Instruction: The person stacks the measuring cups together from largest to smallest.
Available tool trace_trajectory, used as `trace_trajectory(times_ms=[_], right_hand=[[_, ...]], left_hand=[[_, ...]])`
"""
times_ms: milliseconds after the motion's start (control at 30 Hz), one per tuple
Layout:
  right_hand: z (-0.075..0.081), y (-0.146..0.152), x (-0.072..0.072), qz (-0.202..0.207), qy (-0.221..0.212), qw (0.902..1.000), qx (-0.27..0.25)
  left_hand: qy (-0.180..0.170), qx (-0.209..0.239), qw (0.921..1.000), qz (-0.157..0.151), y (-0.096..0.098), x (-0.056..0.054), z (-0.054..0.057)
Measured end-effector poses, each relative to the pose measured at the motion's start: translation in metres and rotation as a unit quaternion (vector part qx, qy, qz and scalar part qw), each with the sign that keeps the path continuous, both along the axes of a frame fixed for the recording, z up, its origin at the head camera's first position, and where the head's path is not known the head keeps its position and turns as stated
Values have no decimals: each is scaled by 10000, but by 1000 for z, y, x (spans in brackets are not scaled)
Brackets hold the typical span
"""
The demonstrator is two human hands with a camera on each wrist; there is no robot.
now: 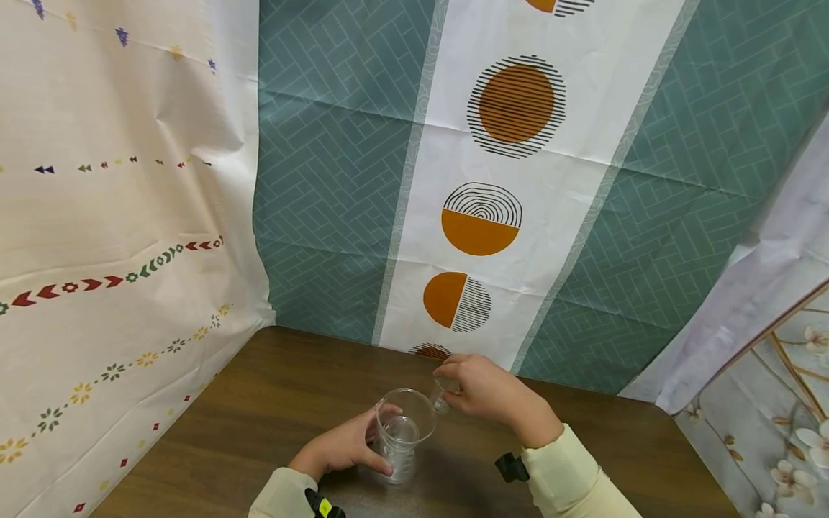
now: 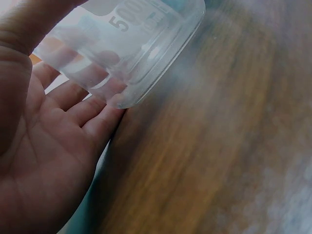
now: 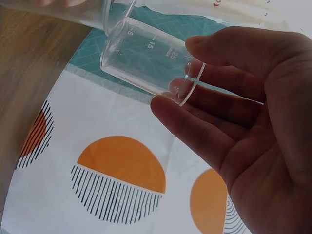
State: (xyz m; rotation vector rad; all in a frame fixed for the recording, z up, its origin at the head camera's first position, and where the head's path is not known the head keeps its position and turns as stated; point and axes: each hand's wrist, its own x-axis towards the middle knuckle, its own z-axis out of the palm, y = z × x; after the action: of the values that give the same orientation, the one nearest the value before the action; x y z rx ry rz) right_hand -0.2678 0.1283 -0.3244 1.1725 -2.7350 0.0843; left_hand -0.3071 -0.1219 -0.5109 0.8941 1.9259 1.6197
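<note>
A large clear plastic beaker [image 1: 396, 460], with "500" on its wall [image 2: 127, 19], stands upright close over the brown table. My left hand [image 1: 350, 444] grips it from the left, thumb in front and fingers behind. Inside its rim a smaller round outline shows. Just to its right, my right hand [image 1: 488, 392] pinches a small clear beaker [image 1: 440, 403] near the rim with thumb and fingertips. In the right wrist view this small beaker [image 3: 146, 61] carries white markings up to 25, and its base overlaps the edge of the large beaker [image 3: 113, 17].
The dark wooden table [image 1: 259, 417] runs back to a green and white patterned cloth [image 1: 337, 180]. A cream cloth [image 1: 97, 230] hangs along the left side, and a floral cloth [image 1: 771, 403] at the right.
</note>
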Motion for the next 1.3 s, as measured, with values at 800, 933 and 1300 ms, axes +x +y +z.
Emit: trace_trajectory(times_ms=[800, 933, 1300], right_hand=[[-4, -15, 2, 237, -50, 9997, -39], [-6, -17, 2, 290, -124, 9995, -49], [-12, -25, 1, 365, -318, 9988, 61]], left_hand=[[-56, 48, 10000, -59, 0, 0, 1], [-82, 32, 9999, -55, -1, 0, 1], [-122, 58, 9999, -88, -1, -1, 0]])
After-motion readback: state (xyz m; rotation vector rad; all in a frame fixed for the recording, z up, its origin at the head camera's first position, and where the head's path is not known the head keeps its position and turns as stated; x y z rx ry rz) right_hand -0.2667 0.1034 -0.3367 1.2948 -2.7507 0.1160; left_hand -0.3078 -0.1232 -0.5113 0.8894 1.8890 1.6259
